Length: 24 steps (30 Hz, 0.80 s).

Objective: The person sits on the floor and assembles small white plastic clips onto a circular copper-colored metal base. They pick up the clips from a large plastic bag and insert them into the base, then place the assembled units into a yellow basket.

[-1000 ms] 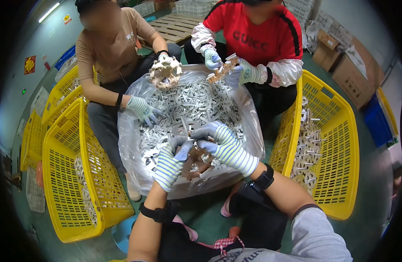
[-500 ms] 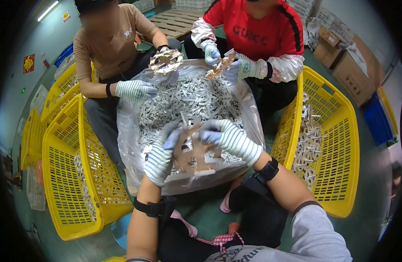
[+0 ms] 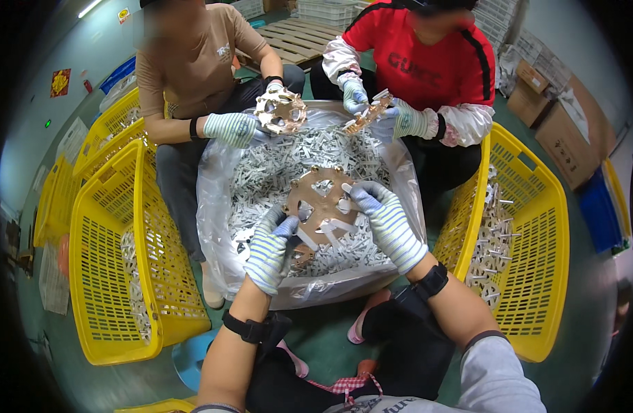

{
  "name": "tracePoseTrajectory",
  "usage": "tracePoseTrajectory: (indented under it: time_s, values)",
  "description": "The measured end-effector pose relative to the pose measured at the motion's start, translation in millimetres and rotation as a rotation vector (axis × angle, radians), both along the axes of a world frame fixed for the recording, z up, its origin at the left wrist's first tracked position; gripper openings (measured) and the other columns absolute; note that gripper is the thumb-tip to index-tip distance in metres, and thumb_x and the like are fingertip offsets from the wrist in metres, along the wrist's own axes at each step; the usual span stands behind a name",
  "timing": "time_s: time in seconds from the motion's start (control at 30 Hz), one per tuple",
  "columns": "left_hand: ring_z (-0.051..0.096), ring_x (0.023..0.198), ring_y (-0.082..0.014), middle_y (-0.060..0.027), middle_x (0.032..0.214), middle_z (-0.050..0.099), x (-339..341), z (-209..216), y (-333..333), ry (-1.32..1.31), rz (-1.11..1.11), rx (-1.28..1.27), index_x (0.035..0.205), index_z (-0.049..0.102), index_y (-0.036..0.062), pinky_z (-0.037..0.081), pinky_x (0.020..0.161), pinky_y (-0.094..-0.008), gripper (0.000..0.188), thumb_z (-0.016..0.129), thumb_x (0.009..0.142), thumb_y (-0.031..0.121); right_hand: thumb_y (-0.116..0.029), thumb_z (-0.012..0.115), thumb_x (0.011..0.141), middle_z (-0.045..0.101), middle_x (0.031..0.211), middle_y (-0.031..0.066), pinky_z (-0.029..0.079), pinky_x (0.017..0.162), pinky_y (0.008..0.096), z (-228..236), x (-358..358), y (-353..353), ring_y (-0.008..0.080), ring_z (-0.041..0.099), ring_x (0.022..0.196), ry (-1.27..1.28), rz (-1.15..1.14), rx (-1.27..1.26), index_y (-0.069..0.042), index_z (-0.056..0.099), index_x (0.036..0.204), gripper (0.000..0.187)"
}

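Above a bin lined with clear plastic (image 3: 217,237), I hold a round copper-coloured metal plate (image 3: 325,206) with cut-outs and small lugs around its edge. My left hand (image 3: 268,251), in a striped glove, pinches the plate's left edge between thumb and fingers. On the opposite edge, my gloved right hand (image 3: 389,224) grips it near a small pale tab. Pale slender strips show at the plate's lower part; whether they are attached to it I cannot tell. Many small silvery metal pieces (image 3: 272,162) fill the bin below.
Across the bin, a person in tan (image 3: 192,69) holds a similar copper plate (image 3: 282,110); a person in red (image 3: 423,62) holds another copper part (image 3: 367,115). Yellow baskets of metal parts stand at left (image 3: 106,275) and right (image 3: 540,255). Cardboard boxes (image 3: 571,138) stand far right.
My plate, blurred and lower before, is now raised with its broad face in view. My right hand has shifted right to its edge. The tan-shirted person's hands have come together at their plate.
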State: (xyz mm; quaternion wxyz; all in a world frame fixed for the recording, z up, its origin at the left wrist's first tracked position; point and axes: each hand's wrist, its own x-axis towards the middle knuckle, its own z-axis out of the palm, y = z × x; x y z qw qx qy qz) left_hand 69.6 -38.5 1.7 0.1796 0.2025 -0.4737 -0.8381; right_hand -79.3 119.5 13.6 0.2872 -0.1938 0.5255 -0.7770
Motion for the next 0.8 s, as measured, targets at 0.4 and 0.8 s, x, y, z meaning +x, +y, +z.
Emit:
tracePoseTrajectory:
  time_s: [0.4, 0.8]
  values:
    - [0.059, 0.103, -0.0147, -0.0119, 0.117, 0.062, 0, 14, 21, 0.053, -0.003, -0.438, 0.128, 0.053, -0.0042, 0.049, 0.091, -0.0273, 0.037, 0.053, 0.094, 0.01, -0.033, 0.072, 0.082, 0.047, 0.135, 0.0163, 0.024, 0.113, 0.0451, 11, 28, -4, 0.0354, 0.034, 0.135, 1.159, -0.035, 0.358, -0.015, 0.073, 0.1, 0.025]
    - [0.057, 0.109, -0.0159, -0.0115, 0.121, 0.06, 4, 18, 25, 0.108, -0.016, -0.443, 0.129, 0.054, -0.002, 0.045, 0.097, -0.0294, 0.038, 0.052, 0.092, 0.007, -0.036, 0.07, 0.08, 0.054, 0.128, 0.0141, 0.023, 0.111, 0.0498, 7, 29, -10, 0.0386, 0.039, 0.129, 1.084, -0.069, 0.261, -0.016, 0.075, 0.094, 0.025]
